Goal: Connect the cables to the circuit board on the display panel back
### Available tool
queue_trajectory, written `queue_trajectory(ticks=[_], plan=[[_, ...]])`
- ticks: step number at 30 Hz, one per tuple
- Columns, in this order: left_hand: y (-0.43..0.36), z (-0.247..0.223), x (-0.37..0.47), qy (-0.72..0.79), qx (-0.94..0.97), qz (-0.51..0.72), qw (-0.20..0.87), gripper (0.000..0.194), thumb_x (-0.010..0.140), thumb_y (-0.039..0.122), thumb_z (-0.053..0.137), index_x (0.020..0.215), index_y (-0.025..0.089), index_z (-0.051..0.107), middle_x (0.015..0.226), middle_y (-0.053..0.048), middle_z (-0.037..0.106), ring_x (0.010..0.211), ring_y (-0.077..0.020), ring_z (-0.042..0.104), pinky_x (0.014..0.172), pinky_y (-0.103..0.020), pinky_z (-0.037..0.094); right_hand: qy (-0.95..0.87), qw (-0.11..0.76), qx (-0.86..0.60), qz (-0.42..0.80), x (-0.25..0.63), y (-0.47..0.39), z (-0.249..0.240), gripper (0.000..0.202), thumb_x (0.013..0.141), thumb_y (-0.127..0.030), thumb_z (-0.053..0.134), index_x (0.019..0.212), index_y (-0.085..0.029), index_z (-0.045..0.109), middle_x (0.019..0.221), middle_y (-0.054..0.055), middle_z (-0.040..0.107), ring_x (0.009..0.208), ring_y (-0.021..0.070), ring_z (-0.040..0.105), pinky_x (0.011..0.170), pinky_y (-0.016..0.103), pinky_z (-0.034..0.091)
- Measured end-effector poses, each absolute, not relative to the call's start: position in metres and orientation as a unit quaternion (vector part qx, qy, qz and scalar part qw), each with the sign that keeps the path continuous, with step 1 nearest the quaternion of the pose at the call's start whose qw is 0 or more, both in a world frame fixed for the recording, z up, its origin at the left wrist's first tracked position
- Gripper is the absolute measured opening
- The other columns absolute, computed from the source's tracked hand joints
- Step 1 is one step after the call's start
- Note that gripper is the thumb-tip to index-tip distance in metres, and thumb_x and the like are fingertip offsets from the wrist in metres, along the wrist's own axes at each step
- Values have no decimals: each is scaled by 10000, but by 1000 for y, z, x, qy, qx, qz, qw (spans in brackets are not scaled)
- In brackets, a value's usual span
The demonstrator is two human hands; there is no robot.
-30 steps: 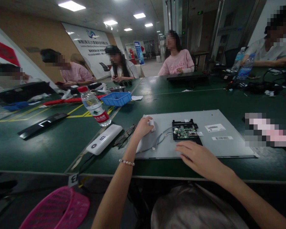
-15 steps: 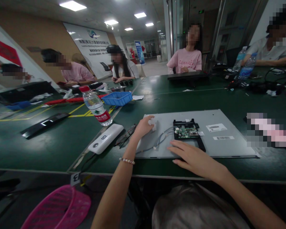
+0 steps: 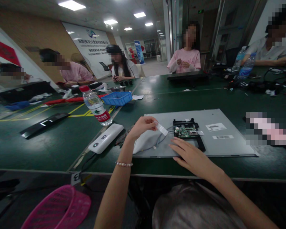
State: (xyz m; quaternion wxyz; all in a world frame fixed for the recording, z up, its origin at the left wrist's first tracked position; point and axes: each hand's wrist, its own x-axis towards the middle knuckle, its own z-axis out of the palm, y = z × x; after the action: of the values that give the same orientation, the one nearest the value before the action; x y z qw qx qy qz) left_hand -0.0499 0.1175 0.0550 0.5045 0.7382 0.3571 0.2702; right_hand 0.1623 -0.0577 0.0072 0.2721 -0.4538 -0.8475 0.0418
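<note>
A flat grey display panel [image 3: 225,148] lies back side up on the table before me. Over its left part, my left hand [image 3: 143,127] pinches one end of a small white strip [image 3: 162,129], perhaps tape; its other end reaches toward the grey cables [image 3: 160,139]. Those cables run to a green circuit board [image 3: 187,132] in a black frame [image 3: 201,144] on the panel. My right hand [image 3: 193,157] rests with fingers stretched out at the panel's front edge, just below the board, holding nothing.
Left of the panel are a white power bank [image 3: 106,139], a water bottle [image 3: 96,106] and a blue tray [image 3: 118,98]. A pink basket [image 3: 82,203] stands below the table edge. Several people sit around the table. A blurred-out object [image 3: 268,128] lies at right.
My left hand has lifted the white strip from the panel's left side and brought it right, toward the cables. My right hand has barely moved.
</note>
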Motion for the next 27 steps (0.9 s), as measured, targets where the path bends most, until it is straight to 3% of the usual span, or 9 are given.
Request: queue_trajectory(ticks=[5, 15, 20, 27], plan=[[109, 49, -46, 393, 743, 160, 518, 222, 712, 303, 707, 778, 106, 628, 668, -26, 647, 571, -132, 643, 563, -232, 534, -844, 285, -452, 35, 161, -58, 7, 446, 907, -188, 483, 1351, -148, 471, 1439, 143, 439, 1369, 254, 340, 1101, 456, 365], [105, 47, -38, 430, 760, 149, 465, 171, 726, 289, 649, 765, 130, 600, 667, 3, 623, 538, -123, 639, 431, -169, 422, -845, 269, -459, 55, 142, -54, 14, 471, 895, -239, 532, 1349, -126, 481, 1436, 149, 448, 1362, 269, 350, 1098, 447, 368], [110, 43, -39, 442, 797, 141, 386, 192, 702, 314, 666, 681, 131, 611, 576, 33, 599, 428, -73, 534, 467, -183, 399, -847, 270, -455, 50, 135, -52, 10, 444, 899, -247, 531, 1321, -112, 509, 1399, 144, 496, 1342, 261, 384, 1097, 435, 371], [116, 40, -46, 421, 828, 119, 349, 227, 703, 367, 655, 673, 148, 602, 557, 34, 579, 426, -82, 504, 469, -200, 382, -833, 283, -471, 62, 135, -56, 7, 394, 908, -237, 507, 1284, -127, 546, 1344, 140, 553, 1276, 257, 469, 1068, 454, 402]])
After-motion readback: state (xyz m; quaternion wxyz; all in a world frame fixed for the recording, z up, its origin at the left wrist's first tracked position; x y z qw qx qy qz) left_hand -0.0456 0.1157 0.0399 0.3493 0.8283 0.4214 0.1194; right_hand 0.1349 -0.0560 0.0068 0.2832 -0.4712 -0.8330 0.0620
